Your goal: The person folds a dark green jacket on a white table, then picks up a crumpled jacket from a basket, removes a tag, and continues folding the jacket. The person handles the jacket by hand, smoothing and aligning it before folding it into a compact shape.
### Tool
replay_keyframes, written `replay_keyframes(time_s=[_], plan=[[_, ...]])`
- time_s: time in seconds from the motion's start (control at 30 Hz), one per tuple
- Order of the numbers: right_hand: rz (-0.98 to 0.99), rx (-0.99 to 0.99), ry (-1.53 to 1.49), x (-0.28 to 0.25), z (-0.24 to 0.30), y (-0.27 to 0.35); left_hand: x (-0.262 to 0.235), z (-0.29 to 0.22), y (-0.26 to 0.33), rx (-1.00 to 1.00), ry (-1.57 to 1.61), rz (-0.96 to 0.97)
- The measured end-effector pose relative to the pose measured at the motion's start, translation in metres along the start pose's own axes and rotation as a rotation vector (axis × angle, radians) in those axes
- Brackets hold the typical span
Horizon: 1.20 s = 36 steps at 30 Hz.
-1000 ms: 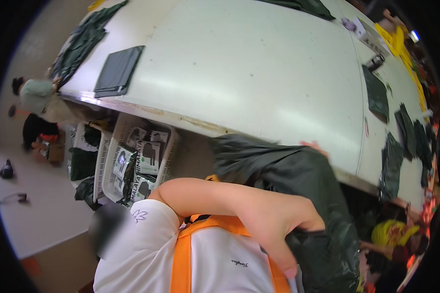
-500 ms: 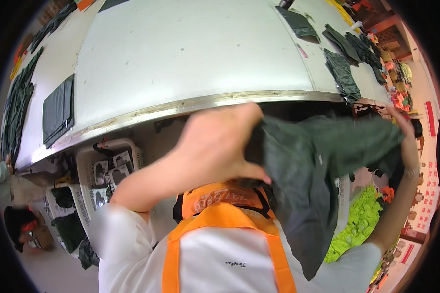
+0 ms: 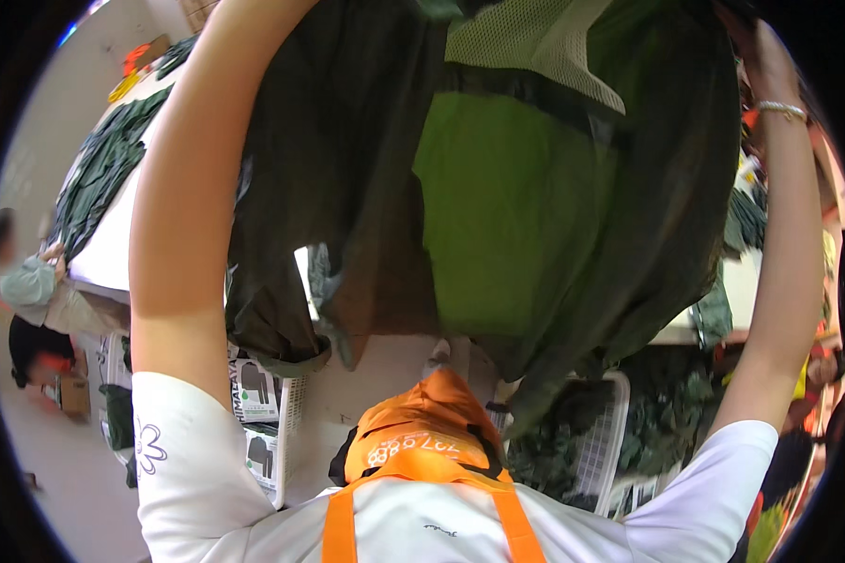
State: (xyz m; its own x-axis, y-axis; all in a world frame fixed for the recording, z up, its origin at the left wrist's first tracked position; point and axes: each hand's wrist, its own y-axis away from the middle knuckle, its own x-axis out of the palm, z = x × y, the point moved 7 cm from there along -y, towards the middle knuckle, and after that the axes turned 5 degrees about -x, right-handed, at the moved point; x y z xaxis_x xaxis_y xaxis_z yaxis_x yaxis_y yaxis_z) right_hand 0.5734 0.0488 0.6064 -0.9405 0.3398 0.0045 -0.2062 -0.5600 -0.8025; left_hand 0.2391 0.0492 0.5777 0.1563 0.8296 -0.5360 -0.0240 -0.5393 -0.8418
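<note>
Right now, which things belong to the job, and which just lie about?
In hand:
dark green garment with pale mesh, spread out in the air
right hand, at its edge

Apparently lying about:
white crate of packages, lower left
dark green cloth on the table

White table and pale floor both loaded

Dark green garments (image 3: pixel 113 159) lie on the white table (image 3: pixel 103 246) at left, a yellow item (image 3: pixel 122 87) near its far end; at right a folded dark green piece (image 3: pixel 714 317) overhangs the edge. On the pale floor (image 3: pixel 333 392) stand a left white basket (image 3: pixel 295 403) and a right white basket (image 3: pixel 619 413)
</note>
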Motion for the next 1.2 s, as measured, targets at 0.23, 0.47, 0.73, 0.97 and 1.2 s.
replay_keyframes(time_s=[0.23,0.47,0.73,0.97,1.2], plan=[[0.366,0.374,0.079,0.053,-0.407,-0.01,0.267,0.002,0.014,0.017,0.023,0.004],[1.216,0.41,0.599,0.06,-0.288,0.405,0.22,0.017,0.422,-0.189,0.086,1.063],[1.039,0.356,0.865,0.07,-0.358,0.44,0.305,0.068,0.447,-0.165,0.165,1.046],[0.956,0.153,0.992,0.104,-0.471,0.375,0.414,0.104,0.388,-0.057,0.132,0.774],[1.175,0.137,0.643,0.111,-0.316,0.396,0.411,0.109,0.399,-0.059,0.099,0.744]])
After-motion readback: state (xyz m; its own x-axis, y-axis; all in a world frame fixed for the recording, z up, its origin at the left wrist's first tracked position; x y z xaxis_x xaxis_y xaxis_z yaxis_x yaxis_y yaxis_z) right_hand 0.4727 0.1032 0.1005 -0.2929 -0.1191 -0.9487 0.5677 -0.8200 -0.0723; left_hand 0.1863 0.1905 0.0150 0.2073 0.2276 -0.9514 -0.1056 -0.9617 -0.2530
